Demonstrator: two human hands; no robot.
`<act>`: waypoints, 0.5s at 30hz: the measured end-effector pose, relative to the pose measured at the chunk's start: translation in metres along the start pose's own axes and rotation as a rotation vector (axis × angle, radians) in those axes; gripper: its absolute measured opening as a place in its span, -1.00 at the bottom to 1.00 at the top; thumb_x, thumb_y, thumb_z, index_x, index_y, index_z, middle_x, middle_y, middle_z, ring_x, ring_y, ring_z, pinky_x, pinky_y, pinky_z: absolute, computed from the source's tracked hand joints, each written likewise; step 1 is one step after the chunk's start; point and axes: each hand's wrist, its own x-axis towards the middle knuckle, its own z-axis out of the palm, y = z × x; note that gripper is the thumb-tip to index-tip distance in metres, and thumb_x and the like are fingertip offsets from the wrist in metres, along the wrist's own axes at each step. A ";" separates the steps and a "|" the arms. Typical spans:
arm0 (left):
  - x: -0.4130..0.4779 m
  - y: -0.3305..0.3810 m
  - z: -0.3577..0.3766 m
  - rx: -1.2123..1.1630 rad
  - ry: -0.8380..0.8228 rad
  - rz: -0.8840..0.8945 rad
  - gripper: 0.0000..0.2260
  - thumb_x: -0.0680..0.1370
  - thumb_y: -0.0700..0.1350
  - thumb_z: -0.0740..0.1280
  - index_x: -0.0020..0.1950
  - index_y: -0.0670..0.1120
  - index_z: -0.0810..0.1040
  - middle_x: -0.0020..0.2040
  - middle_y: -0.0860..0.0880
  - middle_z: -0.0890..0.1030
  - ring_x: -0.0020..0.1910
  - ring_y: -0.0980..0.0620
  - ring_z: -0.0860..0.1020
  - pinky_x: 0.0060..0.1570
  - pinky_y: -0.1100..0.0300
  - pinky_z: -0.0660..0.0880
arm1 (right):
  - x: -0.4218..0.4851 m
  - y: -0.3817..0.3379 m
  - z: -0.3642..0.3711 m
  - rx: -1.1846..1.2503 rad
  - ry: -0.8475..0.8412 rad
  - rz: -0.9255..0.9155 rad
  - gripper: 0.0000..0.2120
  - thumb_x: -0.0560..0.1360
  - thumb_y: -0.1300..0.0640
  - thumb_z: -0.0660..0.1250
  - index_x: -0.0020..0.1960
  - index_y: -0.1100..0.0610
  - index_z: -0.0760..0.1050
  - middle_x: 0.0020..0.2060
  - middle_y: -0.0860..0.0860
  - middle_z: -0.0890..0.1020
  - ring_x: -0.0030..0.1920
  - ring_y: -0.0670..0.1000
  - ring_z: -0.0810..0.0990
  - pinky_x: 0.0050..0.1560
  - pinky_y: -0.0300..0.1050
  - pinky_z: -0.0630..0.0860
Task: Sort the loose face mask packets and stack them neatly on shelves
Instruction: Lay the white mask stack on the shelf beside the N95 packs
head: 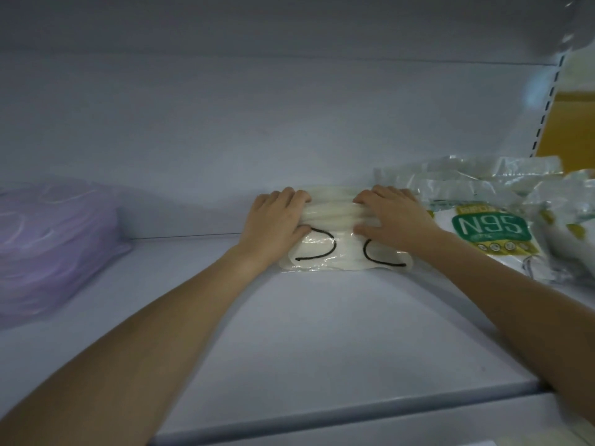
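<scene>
Left hand (pixel 276 220) and right hand (pixel 393 218) press palm-down, side by side.

One legible marking recorded: "N95", in large white characters on a green rounded label (pixel 491 225). The label is printed on the face of a white plastic mask packet with yellow-green trim (pixel 502 268), lying to my right. A line of small print (pixel 476 209) above the label and four round icons (pixel 495 246) beneath it are too blurred to read.
</scene>
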 end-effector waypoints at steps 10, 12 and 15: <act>0.004 -0.004 -0.006 -0.220 0.164 -0.098 -0.66 0.54 -0.06 0.32 0.30 -0.08 0.48 0.04 -0.10 0.58 0.08 -0.15 0.51 0.13 0.03 0.30 | 0.005 0.005 -0.004 0.146 -0.009 0.078 -0.61 0.52 0.13 0.24 0.35 0.07 0.39 0.24 0.10 0.44 0.32 0.12 0.30 0.40 -0.08 -0.01; 0.004 -0.002 -0.004 -0.117 0.128 -0.061 -0.63 0.54 -0.13 0.28 0.36 -0.05 0.44 0.15 -0.09 0.54 0.19 -0.14 0.46 0.23 -0.03 0.25 | 0.002 0.006 -0.003 0.088 -0.029 0.055 -0.51 0.51 0.15 0.23 0.43 0.07 0.28 0.32 0.09 0.36 0.38 0.11 0.22 0.44 -0.03 -0.11; -0.004 0.001 0.002 0.074 -0.002 0.101 -0.53 0.53 -0.17 0.23 0.45 -0.06 0.32 0.40 -0.07 0.37 0.42 -0.06 0.27 0.40 -0.15 0.03 | -0.004 0.007 -0.003 0.051 -0.018 -0.020 -0.37 0.48 0.17 0.26 0.50 0.08 0.12 0.43 0.06 0.24 0.46 0.07 0.10 0.45 0.02 -0.22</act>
